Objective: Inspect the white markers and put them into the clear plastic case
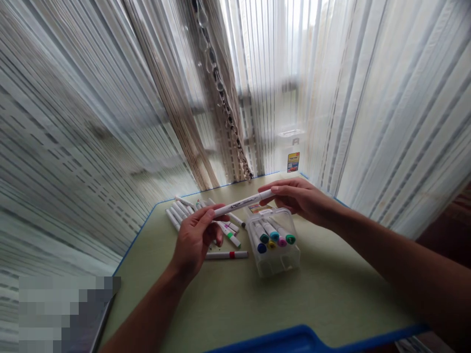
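Observation:
A white marker with dark print on its barrel is held level above the table between both hands. My left hand pinches its left end, and my right hand grips the right end with thumb and fingers. Below my right hand stands a clear plastic case with several markers in it, their blue, teal, yellow, pink and green cap ends facing me. Behind and under my left hand lie several loose white markers. One marker with a red band lies apart from them, nearer to me.
The pale green table has a blue edge with a raised blue lip at the front. String curtains hang around its far sides, with a beaded strand. A clear lid with a yellow label stands at the back.

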Motion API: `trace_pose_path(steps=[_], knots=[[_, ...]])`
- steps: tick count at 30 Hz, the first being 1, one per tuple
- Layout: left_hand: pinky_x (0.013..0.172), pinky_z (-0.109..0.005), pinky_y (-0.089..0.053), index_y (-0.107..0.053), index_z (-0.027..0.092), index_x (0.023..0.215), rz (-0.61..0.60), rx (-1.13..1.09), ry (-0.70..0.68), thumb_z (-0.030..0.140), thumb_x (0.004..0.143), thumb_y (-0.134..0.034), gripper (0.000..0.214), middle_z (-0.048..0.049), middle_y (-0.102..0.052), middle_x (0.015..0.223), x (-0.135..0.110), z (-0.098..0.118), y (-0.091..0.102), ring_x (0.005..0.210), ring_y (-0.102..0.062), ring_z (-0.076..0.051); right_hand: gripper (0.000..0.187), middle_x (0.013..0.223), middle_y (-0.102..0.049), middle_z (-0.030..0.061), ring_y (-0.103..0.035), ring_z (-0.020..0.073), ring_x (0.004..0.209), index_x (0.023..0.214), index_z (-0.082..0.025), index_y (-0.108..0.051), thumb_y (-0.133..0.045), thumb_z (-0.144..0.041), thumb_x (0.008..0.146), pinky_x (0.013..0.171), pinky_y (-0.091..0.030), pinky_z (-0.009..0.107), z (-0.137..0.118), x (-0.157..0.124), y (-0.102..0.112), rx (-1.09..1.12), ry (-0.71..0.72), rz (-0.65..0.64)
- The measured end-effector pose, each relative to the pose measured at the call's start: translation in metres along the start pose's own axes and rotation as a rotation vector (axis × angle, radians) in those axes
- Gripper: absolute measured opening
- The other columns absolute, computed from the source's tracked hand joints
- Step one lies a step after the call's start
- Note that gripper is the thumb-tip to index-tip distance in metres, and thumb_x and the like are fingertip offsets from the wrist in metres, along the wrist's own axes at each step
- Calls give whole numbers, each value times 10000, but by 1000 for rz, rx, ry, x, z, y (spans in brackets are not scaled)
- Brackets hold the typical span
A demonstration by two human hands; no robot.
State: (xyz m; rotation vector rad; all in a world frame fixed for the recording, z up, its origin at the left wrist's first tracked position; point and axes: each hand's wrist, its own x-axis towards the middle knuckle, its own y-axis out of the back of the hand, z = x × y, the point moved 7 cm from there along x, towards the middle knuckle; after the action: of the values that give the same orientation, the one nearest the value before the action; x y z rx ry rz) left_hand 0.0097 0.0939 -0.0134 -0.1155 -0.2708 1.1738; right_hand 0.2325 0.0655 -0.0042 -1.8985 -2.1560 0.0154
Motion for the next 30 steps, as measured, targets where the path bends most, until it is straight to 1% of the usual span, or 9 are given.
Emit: trace_pose_path(steps=[5, 8, 11, 14, 18, 24, 30], knots=[[401, -205, -448, -720, 109, 1015, 43, -16, -73, 306, 851, -677, 261, -51, -715, 752, -1, 4, 1, 432, -534, -76, 270, 836, -776, 145, -377, 90, 477, 1009, -116, -753, -660, -254, 796, 425, -224, 255, -2, -4, -3, -3, -46, 30], [395, -197, -442, -724, 116, 1000, 60, -20, -103, 297, 856, -680, 235, -34, -702, 733, -2, 6, 3, 426, -532, -72, 276, 833, -776, 128, -389, 86, 489, 1006, -126, -755, -701, -260, 770, 429, -249, 244, -2, -6, -3, -33, -52, 47], [392, -189, -435, -726, 119, 999, 53, -16, -121, 271, 847, -695, 217, -24, -692, 721, -4, 6, 3, 424, -526, -67, 305, 847, -774, 116, -406, 80, 506, 1023, -138, -753, -748, -296, 763, 444, -272, 236, -1, -6, -3, -76, -50, 35], [400, -185, -435, -727, 122, 1025, 18, -7, -115, 228, 828, -714, 224, -23, -690, 729, -6, 4, -1, 439, -525, -64, 321, 833, -770, 107, -404, 71, 500, 1031, -142, -751, -764, -321, 765, 446, -264, 234, 0, -5, -2, -102, -24, 21], [406, -189, -432, -728, 116, 1049, 0, -24, -94, 212, 830, -701, 240, -43, -709, 754, -8, 3, -3, 445, -528, -67, 300, 801, -767, 101, -348, 60, 462, 1016, -135, -758, -752, -304, 768, 429, -219, 240, -3, -4, 0, -82, 21, 32], [407, -212, -433, -729, 89, 1039, 25, -79, -76, 211, 849, -634, 246, -83, -731, 771, -7, 5, -1, 436, -533, -85, 292, 834, -777, 151, -372, 90, 479, 1017, -109, -769, -662, -272, 800, 427, -229, 256, -2, -4, 0, 16, -16, 40], [394, -215, -432, -724, 84, 1035, 51, -59, -88, 220, 845, -638, 250, -73, -723, 752, -7, 5, 2, 429, -527, -88, 279, 828, -777, 130, -333, 72, 474, 1025, -122, -769, -684, -257, 796, 425, -223, 243, -3, -5, -1, -25, 8, 4]])
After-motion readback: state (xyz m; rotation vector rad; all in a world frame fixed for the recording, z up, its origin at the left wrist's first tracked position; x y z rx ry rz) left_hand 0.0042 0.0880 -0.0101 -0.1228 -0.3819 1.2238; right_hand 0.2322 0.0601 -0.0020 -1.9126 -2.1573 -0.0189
